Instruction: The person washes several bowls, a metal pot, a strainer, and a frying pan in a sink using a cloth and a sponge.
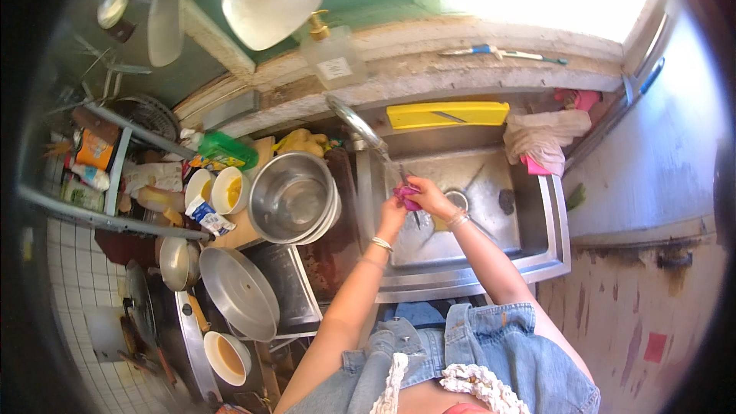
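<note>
Under the chrome faucet (362,126), both my hands meet over the stainless steel sink (477,164). My left hand (394,211) and my right hand (428,194) pinch a small magenta cloth (406,198) between them. A thin dark utensil (417,219) runs through the cloth, its ends showing above and below; its kind cannot be told. Water falls from the spout beside my fingers and splashes on the basin floor. A round drain (457,199) lies right of my hands, partly covered by my right wrist. Farther right rests a dark scrubber or clump (506,201).
A yellow slicer (447,115) leans along the sink's back. A beige rag (543,135) drapes over the right rim. Left stand a steel pot (291,195), bowls (230,190), a green bottle (228,149) and a wide pan (238,293). Spatulas (270,6) hang at upper left.
</note>
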